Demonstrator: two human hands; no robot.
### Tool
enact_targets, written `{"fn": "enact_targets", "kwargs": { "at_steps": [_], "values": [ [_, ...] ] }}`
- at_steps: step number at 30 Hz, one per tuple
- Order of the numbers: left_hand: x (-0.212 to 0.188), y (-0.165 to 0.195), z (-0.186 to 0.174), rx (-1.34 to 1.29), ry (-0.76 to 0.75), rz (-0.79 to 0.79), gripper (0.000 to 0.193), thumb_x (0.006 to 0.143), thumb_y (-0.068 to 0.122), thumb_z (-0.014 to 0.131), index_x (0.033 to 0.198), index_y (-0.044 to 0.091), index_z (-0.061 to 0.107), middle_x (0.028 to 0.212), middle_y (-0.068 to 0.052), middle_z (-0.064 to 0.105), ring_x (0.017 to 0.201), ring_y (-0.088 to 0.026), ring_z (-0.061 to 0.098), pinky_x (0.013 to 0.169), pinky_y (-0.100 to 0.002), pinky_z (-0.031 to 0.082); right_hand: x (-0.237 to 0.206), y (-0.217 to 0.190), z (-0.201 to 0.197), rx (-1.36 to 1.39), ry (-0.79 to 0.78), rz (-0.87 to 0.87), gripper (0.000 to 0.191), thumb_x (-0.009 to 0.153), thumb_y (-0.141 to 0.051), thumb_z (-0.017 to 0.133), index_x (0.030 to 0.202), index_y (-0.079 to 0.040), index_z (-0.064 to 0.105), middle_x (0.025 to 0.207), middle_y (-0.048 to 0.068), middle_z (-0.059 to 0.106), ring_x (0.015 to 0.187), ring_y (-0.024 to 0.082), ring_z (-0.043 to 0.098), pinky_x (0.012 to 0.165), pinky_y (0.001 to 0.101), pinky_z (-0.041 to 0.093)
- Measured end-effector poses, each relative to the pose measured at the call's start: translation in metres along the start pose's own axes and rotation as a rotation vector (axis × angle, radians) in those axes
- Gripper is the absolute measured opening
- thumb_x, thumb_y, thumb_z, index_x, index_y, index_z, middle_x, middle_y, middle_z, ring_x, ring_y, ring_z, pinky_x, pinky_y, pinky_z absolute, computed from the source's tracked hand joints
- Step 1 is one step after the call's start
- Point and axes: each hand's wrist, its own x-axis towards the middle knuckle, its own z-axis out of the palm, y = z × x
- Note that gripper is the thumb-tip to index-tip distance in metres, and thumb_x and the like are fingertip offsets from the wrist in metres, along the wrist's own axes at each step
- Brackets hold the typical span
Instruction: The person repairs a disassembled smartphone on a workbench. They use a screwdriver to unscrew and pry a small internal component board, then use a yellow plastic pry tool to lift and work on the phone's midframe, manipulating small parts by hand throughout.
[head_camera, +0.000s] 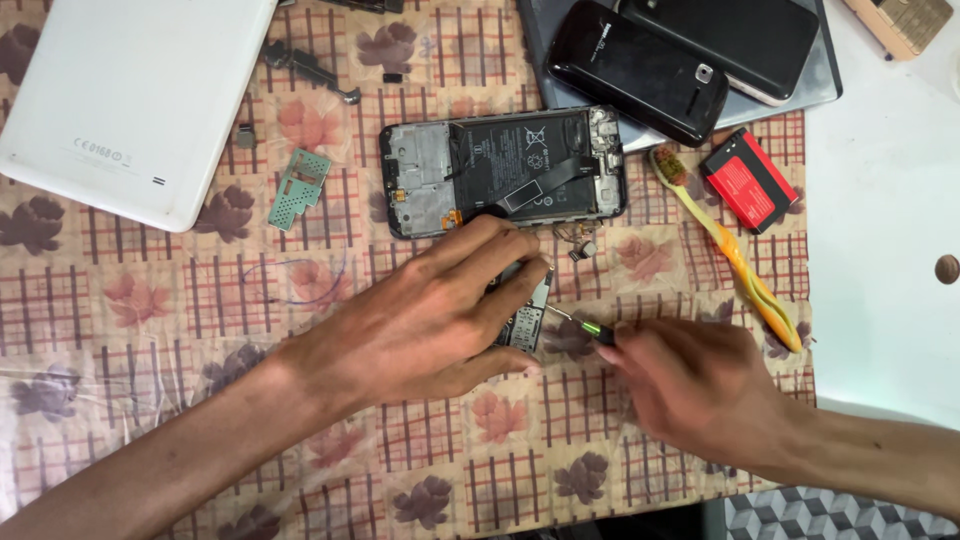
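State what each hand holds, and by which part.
The left hand pins a small circuit board on the table by its upper end. The right hand holds a thin screwdriver by its green handle.

Left forearm comes in from the lower left of the frame, the left hand (425, 315) palm down at centre, fingers curled and pressing downward. The right hand (700, 385) enters from the lower right, knuckles up, fingertips pinched together and pointing left toward the other hand.

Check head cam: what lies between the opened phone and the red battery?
In the head view, the bristle head of an orange-yellow toothbrush lies between the opened phone and the red battery. The rest is bare patterned tablecloth.
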Motion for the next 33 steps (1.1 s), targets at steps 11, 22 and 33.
{"fn": "enact_targets", "kwargs": {
  "at_steps": [11, 22, 33],
  "values": [
    [0.0, 0.002, -0.001, 0.004, 0.009, -0.011, 0.071, 0.091, 0.052, 0.064, 0.122, -0.013, 0.063, 0.128, -0.026, 0.056, 0.117, -0.033, 0.053, 0.096, -0.046, 0.056, 0.03, 0.02, -0.021, -0.13, 0.125, -0.291, 0.011, 0.092, -0.008, 0.065, 0.086, -0.003, 0.057, 0.071, 0.013, 0.071, 0.061, 0.023, 0.07, 0.05, 0.0344, 0.059],
    [-0.002, 0.005, -0.005, -0.102, 0.051, -0.046, 0.074, 0.088, 0.045, 0.072, 0.136, -0.009, 0.057, 0.131, -0.026, 0.055, 0.114, -0.032, 0.056, 0.093, -0.045, 0.057, 0.028, 0.011, -0.024, 0.055, -0.103, 0.084, 0.015, 0.091, -0.016, 0.072, 0.083, -0.006, 0.064, 0.056, 0.008, 0.071, 0.043, 0.016, 0.064, 0.033, 0.032, 0.048],
    [-0.001, 0.004, -0.001, -0.137, 0.07, -0.042, 0.075, 0.088, 0.046, 0.073, 0.135, -0.01, 0.056, 0.13, -0.026, 0.057, 0.114, -0.031, 0.056, 0.094, -0.045, 0.058, 0.024, 0.052, -0.015, -0.344, 0.196, -0.53, 0.006, 0.089, -0.004, 0.069, 0.084, -0.002, 0.067, 0.067, 0.012, 0.072, 0.064, 0.024, 0.075, 0.059, 0.0388, 0.066]
  ]
}}
